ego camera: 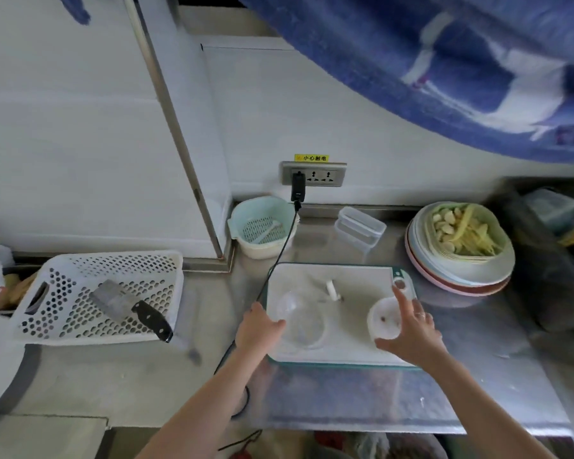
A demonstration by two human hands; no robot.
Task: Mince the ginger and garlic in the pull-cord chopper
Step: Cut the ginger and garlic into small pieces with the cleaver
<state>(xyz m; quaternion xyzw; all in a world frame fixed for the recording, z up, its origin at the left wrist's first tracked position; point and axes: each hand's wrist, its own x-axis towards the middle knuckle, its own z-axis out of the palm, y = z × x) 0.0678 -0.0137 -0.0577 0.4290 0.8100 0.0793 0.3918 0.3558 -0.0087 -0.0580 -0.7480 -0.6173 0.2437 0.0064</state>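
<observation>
Hands worked side by side over the white cutting board [355, 339]. Left hand [257, 329] rested its fingers and thumb against the rim of the clear chopper bowl [304, 326], steadying it; the bowl looked empty. Right hand [410, 329] was spread, fingers straight, over the white chopper lid [385, 321], touching or about to touch it; actual contact could not be told. Neither hand was closed round anything.

Between and just beyond the hands lay a small white part [332, 289], probably the blade shaft, not yet seated in the bowl.

Ginger and garlic [461, 235] lay in a green dish on a stack of plates [458, 276], beyond and to the right of the right hand, well apart from the bowl.

Judged step: assembling the chopper before loading. To do this well, the blade shaft should be stood on the bowl's centre pin first and handled by its stem, the ginger and garlic added next, and the lid pressed on last, with the left hand bracing the bowl on the tabletop [478, 376].
</observation>
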